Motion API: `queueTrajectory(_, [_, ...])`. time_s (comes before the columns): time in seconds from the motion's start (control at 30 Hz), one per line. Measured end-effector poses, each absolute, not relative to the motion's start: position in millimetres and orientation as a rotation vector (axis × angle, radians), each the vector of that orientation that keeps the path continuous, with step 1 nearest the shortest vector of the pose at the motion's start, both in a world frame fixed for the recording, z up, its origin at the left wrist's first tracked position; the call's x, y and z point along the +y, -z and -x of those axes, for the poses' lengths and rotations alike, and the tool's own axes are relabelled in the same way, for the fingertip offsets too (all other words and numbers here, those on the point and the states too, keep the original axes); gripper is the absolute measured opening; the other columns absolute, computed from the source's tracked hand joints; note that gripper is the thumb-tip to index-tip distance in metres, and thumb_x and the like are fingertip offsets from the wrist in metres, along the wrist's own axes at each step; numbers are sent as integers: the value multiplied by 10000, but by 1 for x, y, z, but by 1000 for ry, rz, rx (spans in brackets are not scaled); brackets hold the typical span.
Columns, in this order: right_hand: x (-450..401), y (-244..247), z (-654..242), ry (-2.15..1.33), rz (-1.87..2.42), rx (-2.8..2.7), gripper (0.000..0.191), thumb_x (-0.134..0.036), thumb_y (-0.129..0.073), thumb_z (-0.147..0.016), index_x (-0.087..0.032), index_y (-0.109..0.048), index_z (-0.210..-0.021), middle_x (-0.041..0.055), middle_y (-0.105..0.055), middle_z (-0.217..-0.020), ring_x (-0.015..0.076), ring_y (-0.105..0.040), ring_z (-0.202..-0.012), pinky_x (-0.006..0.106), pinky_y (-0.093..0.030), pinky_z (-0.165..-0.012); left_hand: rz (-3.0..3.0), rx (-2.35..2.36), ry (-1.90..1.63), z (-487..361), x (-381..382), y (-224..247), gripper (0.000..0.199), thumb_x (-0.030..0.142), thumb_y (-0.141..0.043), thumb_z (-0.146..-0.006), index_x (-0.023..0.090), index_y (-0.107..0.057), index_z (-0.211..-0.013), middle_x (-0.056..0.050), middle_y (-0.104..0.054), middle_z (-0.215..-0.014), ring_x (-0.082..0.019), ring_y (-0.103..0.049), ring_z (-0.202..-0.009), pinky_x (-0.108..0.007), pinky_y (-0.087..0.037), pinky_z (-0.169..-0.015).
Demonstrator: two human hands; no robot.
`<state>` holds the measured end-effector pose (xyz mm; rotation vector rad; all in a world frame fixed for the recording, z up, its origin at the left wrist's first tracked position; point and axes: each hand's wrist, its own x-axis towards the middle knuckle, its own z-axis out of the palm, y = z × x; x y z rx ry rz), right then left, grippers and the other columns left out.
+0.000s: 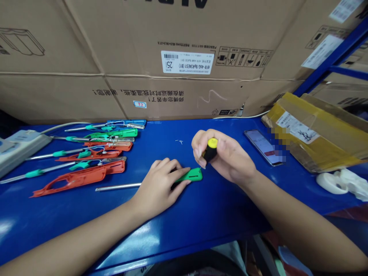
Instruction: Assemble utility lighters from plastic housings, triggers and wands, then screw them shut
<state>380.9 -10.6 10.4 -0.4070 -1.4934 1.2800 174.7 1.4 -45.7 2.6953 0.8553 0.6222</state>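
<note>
My left hand (162, 182) presses a green long-necked lighter (195, 174) flat to the table, fingers closed around its body. The lighter's metal tube (117, 187) sticks out to the left, and its middle is hidden under my palm. In my right hand (232, 155) is a short screwdriver (212, 147) with a black and yellow handle, gripped between thumb and fingers. Its tip points down at the right end of the green lighter. Whether the tip sits in a screw is too small to tell.
Opened lighters with orange shells (77, 176), green and blue ones lie at left beside a power strip (20, 147). Small white bits (179, 142) lie mid-table. A phone (263, 147), a taped carton (313, 130) and a white tape roll (330, 183) are at right. A large cardboard box (138, 46) stands behind.
</note>
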Motion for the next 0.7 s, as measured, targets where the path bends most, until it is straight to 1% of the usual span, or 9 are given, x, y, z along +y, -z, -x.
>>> queueTrajectory(0.07, [-10, -9, -380, -1261, 378, -1500, 139, -317, -638, -946, -202, -561, -947, 17, -541, -954, 110, -564, -699, 281, -468, -641, -2704, 861, -632, -175, 2, 46, 276, 328, -565, -1000, 236, -685, -1231, -52, -648, -984, -214, -537, -897, -375, -368, -780])
queueTrajectory(0.17, [-9, -8, -379, -1286, 415, -1460, 189, -300, -657, -941, -234, -480, -941, -25, -542, -891, 73, -492, -592, 243, -425, -585, -2706, 864, -628, -175, 2, 46, 281, 331, -559, -1003, 238, -682, -1238, -55, -649, -987, -213, -538, -894, -375, -368, -782])
queueTrajectory(0.23, [-9, -8, -379, -1307, 458, -1430, 195, -398, -594, -976, -235, -487, -962, -31, -535, -823, 79, -431, -561, 234, -375, -547, -2698, 859, -623, -175, 2, 46, 287, 326, -563, -1002, 235, -678, -1248, -54, -649, -988, -212, -545, -900, -374, -369, -786])
queueTrajectory(0.3, [-9, -10, -380, -1329, 482, -1420, 274, -490, -477, -1010, -223, -537, -1005, -7, -544, -801, 111, -446, -596, 255, -384, -555, -2695, 860, -623, -174, 2, 46, 288, 323, -569, -998, 234, -678, -1250, -54, -647, -990, -216, -550, -908, -374, -369, -789])
queueTrajectory(0.37, [-9, -11, -381, -1329, 478, -1452, 362, -494, -399, -1031, -195, -601, -1008, 28, -555, -834, 135, -482, -644, 279, -413, -578, -2698, 862, -625, -174, 2, 46, 287, 324, -572, -996, 236, -681, -1246, -54, -646, -988, -220, -551, -910, -374, -368, -789])
queueTrajectory(0.47, [-10, -10, -381, -1268, 422, -1510, 299, -405, -476, -1023, -169, -638, -939, 40, -532, -913, 134, -551, -707, 299, -459, -637, -2703, 863, -634, -174, 1, 46, 281, 322, -577, -993, 236, -683, -1238, -54, -642, -980, -221, -546, -902, -372, -366, -787])
queueTrajectory(0.57, [-8, -9, -380, -1269, 368, -1482, 149, -331, -587, -982, -183, -599, -965, 21, -523, -968, 111, -597, -694, 296, -471, -649, -2708, 864, -640, -174, 1, 46, 272, 319, -580, -991, 238, -687, -1228, -51, -638, -966, -219, -542, -894, -371, -364, -784])
queueTrajectory(0.63, [-7, -9, -380, -1288, 387, -1426, 134, -305, -642, -953, -203, -555, -960, -10, -523, -921, 76, -542, -617, 255, -426, -592, -2705, 859, -631, -174, 1, 46, 280, 318, -576, -994, 237, -680, -1241, -50, -641, -974, -216, -543, -895, -371, -364, -785])
queueTrajectory(0.7, [-7, -10, -380, -1297, 442, -1374, 176, -334, -656, -944, -217, -524, -936, -33, -512, -846, 67, -469, -578, 232, -376, -553, -2696, 855, -625, -174, 2, 45, 290, 318, -571, -998, 234, -673, -1256, -51, -645, -992, -213, -546, -901, -372, -366, -789])
